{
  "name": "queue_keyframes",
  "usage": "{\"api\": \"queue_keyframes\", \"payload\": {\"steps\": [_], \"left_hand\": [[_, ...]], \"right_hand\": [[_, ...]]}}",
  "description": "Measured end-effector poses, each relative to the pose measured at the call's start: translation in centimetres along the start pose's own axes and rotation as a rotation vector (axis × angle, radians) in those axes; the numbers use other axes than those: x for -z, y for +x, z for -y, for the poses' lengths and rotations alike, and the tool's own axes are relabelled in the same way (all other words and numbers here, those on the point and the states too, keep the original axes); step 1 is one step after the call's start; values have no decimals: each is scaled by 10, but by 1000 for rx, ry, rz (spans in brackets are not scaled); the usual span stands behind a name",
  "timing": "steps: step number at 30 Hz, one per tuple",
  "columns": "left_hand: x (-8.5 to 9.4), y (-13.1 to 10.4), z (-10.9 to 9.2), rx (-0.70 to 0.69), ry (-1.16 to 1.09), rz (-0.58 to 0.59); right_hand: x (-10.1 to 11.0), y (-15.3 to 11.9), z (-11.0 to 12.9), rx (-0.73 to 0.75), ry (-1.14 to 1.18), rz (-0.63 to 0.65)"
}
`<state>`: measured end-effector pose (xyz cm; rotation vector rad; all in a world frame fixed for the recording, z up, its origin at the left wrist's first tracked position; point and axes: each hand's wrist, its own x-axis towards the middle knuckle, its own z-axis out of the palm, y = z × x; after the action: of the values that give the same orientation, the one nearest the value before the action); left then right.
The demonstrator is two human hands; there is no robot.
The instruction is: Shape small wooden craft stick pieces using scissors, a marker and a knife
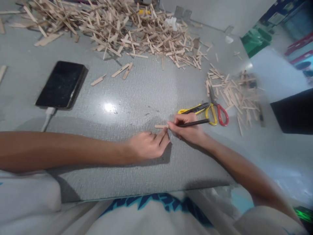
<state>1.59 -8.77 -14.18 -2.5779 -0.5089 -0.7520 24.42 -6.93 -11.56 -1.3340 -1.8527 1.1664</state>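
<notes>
Wooden stick (160,126) lay under my left hand's (150,143) fingertips; my right hand (187,128) gripped a dark pen (195,123).

Looks like a small craft workspace here, though whether home or shop I can't tell: a textured grey counter (137,98), a great heap of cut wooden sticks (117,29), scissors (214,101) lying out, and a phone (62,85) plugged into its cable.

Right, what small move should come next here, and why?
Probably steady the small stick with the left hand before moving the black pen-like tool: the right hand holds it, and both hands' fingertips are at the stick's right end.
</notes>
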Motion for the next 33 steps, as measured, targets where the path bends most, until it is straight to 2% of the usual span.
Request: {"api": "queue_keyframes", "payload": {"steps": [8, 20, 24, 33], "left_hand": [[0, 1, 0, 13, -6, -35], [-1, 0, 2, -25, -14, -30], [-2, -2, 2, -12, 4, 14], [-4, -2, 0, 10, 30, 20]], "right_hand": [[-2, 1, -5, -56, 139, -37], [0, 1, -3, -26, 104, -13], [1, 1, 1, -12, 77, -9], [0, 3, 1, -8, 20, -25]]}}
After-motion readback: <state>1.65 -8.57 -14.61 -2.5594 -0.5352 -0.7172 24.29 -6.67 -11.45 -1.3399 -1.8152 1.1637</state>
